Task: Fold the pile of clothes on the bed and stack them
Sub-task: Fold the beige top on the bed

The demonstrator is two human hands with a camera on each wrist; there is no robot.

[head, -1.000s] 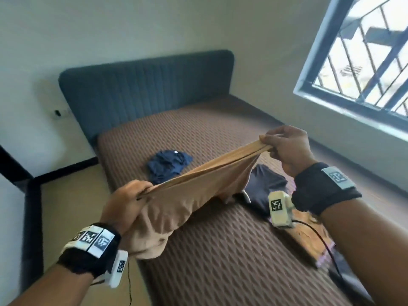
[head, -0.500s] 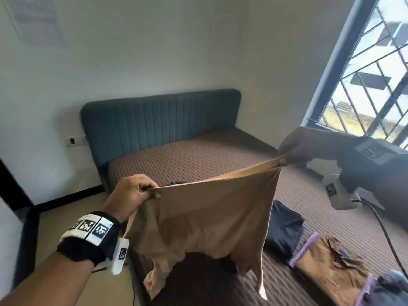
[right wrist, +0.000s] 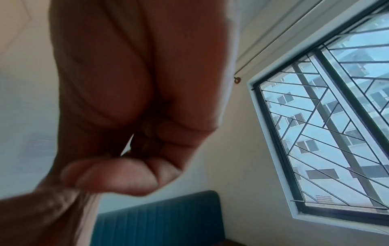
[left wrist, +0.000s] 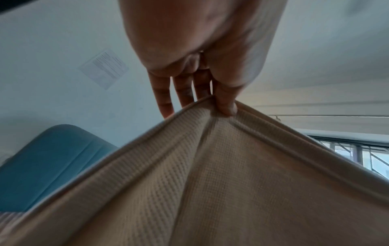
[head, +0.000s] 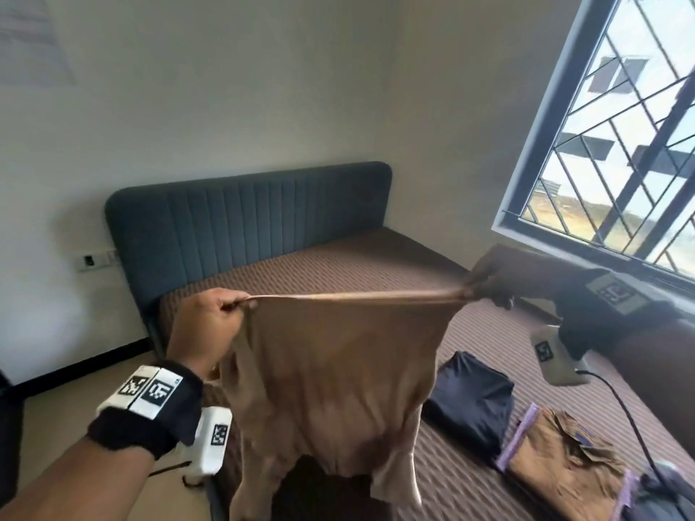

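A tan waffle-knit garment (head: 338, 385) hangs in the air over the bed, its top edge stretched taut between both hands. My left hand (head: 222, 314) pinches the left corner; in the left wrist view the thumb (left wrist: 226, 106) presses the hem of the garment (left wrist: 210, 183). My right hand (head: 489, 283) pinches the right corner, and the right wrist view shows the fingers (right wrist: 126, 176) curled tight over a bit of the cloth (right wrist: 48, 213). A folded dark navy garment (head: 470, 404) and a folded brown patterned one (head: 564, 479) lie on the bed to the right.
The bed (head: 338, 265) has a brown striped cover and a blue padded headboard (head: 255, 216) against the wall. A barred window (head: 620, 137) is at the right. Bare floor (head: 67, 404) runs along the bed's left side. A dark item (head: 662, 490) lies at the lower right.
Both hands have lifted the tan garment off the bed and pulled apart, so its top edge went from slack and slanted to level and taut. The view has tilted upward.
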